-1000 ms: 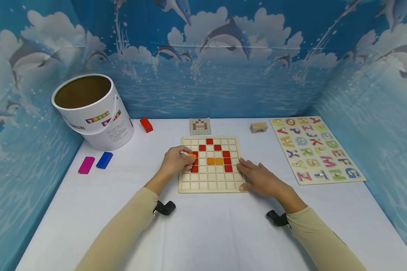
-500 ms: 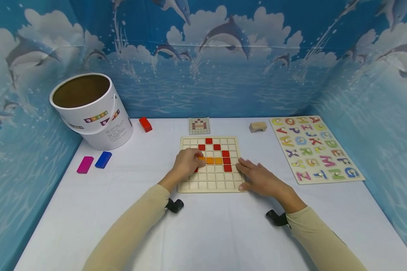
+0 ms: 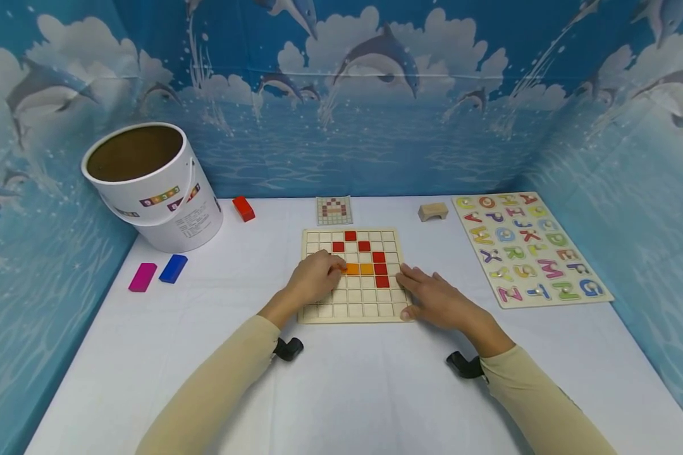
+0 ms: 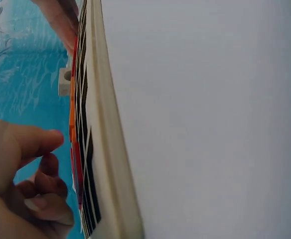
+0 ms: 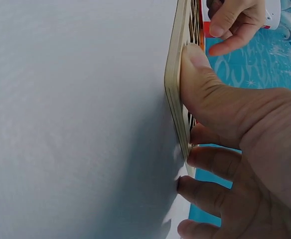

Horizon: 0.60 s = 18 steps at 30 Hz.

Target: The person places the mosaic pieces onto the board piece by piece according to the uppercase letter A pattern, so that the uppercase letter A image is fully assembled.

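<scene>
A wooden grid board [image 3: 347,309] lies mid-table with red tiles [image 3: 380,269] and an orange row [image 3: 360,269] set in it. My left hand [image 3: 337,268] sits over the board's left half. Its curled thumb and fingertips are on an orange tile [image 3: 344,268] just left of the other two. In the left wrist view the left hand [image 4: 51,152] is curled close against the board [image 4: 110,149]. My right hand [image 3: 408,291] rests flat on the board's right edge. In the right wrist view the right hand's [image 5: 195,109] thumb presses the board's [image 5: 173,74] corner.
A white bucket [image 3: 150,183] stands at the back left, with a red block [image 3: 243,208] beside it. Pink [image 3: 143,277] and blue [image 3: 173,268] blocks lie at the left. A pattern card [image 3: 334,210], a wooden arch [image 3: 433,212] and an alphabet puzzle [image 3: 529,249] are behind and to the right.
My left hand carried the orange tile from the board's left columns rightward to the cell beside the two orange tiles. The right hand has stayed put.
</scene>
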Tool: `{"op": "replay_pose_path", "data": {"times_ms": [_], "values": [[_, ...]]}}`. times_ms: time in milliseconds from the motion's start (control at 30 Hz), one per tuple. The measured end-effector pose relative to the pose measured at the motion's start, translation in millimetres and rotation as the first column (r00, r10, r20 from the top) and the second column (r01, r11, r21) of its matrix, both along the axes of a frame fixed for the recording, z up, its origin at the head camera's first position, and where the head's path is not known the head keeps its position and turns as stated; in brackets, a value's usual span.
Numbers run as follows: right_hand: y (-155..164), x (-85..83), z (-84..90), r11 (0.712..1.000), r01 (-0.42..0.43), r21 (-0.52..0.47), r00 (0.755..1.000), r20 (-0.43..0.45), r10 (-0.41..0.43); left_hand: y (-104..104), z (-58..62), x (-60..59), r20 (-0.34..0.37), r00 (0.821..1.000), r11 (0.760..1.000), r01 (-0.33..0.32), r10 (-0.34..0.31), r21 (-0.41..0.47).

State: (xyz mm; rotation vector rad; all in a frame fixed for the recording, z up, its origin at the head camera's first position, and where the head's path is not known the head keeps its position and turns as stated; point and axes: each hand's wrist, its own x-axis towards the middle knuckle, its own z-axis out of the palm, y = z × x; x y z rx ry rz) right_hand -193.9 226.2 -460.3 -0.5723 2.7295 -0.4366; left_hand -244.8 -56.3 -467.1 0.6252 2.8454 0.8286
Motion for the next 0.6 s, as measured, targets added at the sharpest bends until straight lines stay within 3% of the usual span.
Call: {"op": "replay_pose_path", "data": {"times_ms": [100, 167, 433, 600], "values": [[-1, -0.2, -0.1, 1.000, -0.002, 0.003, 1.000, -0.001, 0.002, 3, 0.1, 3.8, -0.026, 0.997, 0.995, 0.071, -0.073, -0.065], [-1, -1.0, 0.5, 1.000, -0.006, 0.002, 1.000, 0.001, 0.006, 3, 0.9, 4.9, -0.033, 0.996, 0.994, 0.077, -0.080, -0.072], [-3, -2.8, 3.7, 1.000, -0.006, 0.010, 1.000, 0.005, 0.006, -18, 12.9, 5.1, 0.003, 0.998, 0.997, -0.068, 0.068, 0.028], [-2, -1.3, 4.0, 1.000, -0.001, 0.005, 1.000, 0.018, 0.001, -44, 12.0, 9.0, 0.004, 0.992, 0.991, -0.123, 0.123, 0.053]]}}
